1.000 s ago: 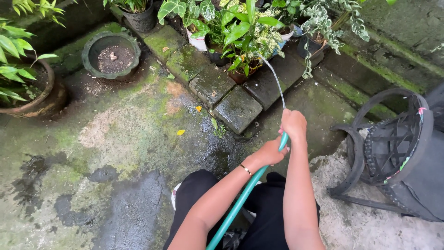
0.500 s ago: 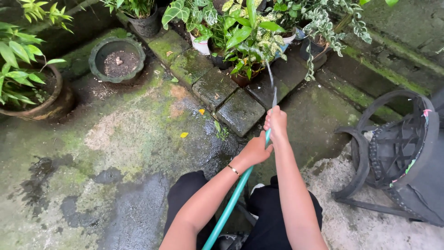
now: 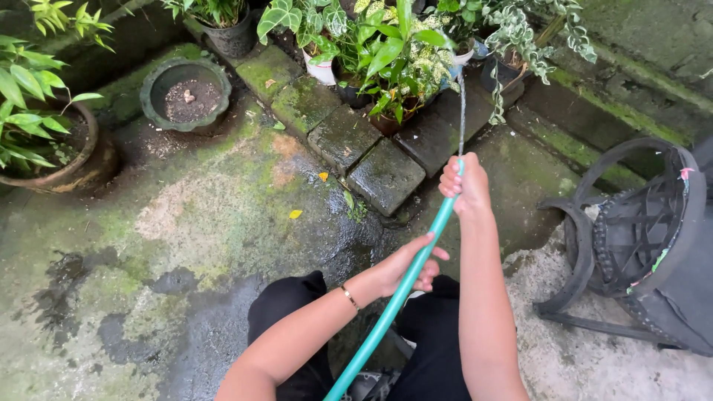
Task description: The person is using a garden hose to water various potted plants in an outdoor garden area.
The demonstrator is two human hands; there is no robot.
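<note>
Above mossy wet concrete, right hand (image 3: 464,186) fisted around smooth teal rubber hose (image 3: 401,293) near its far tip, left hand (image 3: 408,267) loosely open under hose, thin water jet (image 3: 462,111) arcing to leafy potted plants (image 3: 394,52), round soil-filled pot (image 3: 186,89) far left.

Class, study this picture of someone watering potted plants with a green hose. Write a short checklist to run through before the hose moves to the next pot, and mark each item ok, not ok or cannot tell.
1. Right hand grips the hose near its outlet: ok, fingers closed round it.
2. Left hand supports the hose lower down: ok, though the fingers look loosely open.
3. Water stream reaches the leafy potted plants: ok, it arcs into them.
4. Hose free of kinks: cannot tell, its lower part runs out of view.
5. Footing on the ground: not ok, it is wet and mossy.
6. Soil-filled pot already watered: cannot tell.
</note>
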